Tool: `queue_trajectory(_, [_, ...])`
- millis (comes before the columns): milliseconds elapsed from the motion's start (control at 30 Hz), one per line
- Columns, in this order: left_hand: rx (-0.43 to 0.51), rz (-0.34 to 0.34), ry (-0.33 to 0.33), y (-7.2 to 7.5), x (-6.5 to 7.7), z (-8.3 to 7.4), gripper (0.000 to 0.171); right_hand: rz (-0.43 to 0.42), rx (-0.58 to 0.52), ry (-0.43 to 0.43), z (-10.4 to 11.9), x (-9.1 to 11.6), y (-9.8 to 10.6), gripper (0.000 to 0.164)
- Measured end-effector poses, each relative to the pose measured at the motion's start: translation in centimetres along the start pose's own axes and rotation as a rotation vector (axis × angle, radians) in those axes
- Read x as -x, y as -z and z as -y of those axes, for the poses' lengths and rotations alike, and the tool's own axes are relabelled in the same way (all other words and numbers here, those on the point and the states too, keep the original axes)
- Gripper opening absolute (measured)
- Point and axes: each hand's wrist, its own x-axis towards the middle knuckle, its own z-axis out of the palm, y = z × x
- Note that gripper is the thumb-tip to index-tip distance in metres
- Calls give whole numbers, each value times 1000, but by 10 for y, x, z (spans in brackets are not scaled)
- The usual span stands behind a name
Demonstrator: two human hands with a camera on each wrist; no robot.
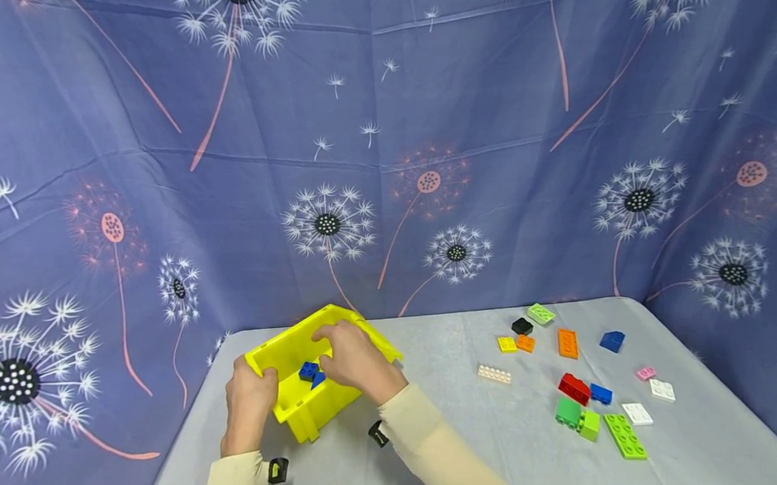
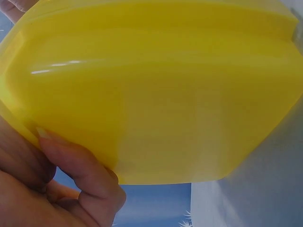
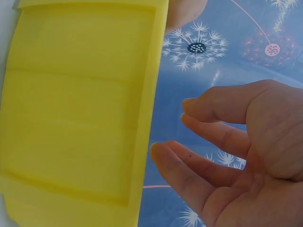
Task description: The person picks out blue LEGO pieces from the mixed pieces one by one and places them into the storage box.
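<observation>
A yellow plastic bin [image 1: 325, 409] stands tilted at the left of the table. My left hand [image 1: 247, 399] grips its left end, thumb over the rim; in the left wrist view the fingers [image 2: 78, 165] curl against the bin's outer wall. Inside lie a blue brick [image 1: 309, 371] and a blue wedge-shaped piece [image 1: 318, 380]. Over the bin's right side reaches my right hand [image 1: 355, 357]. Its fingers [image 3: 180, 177] are spread and loosely bent in the right wrist view, with nothing between them, beside the bin's wall [image 3: 71, 104].
Loose bricks lie on the right of the table: a red brick [image 1: 574, 389], a long lime brick [image 1: 624, 436], a green brick [image 1: 568, 412], an orange brick [image 1: 567, 343] and several others. A pale studded brick [image 1: 494, 374] is nearest the bin. Dandelion-print cloth [image 1: 386, 198] hangs behind.
</observation>
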Motion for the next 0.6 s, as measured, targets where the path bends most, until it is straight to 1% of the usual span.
queue_trajectory(300, [12, 3, -3, -1, 1, -1, 58, -49, 0, 50, -7, 7, 14, 33])
queue_trajectory(600, [10, 12, -9, -1, 0, 1, 58, -69, -27, -1, -24, 24, 34, 34])
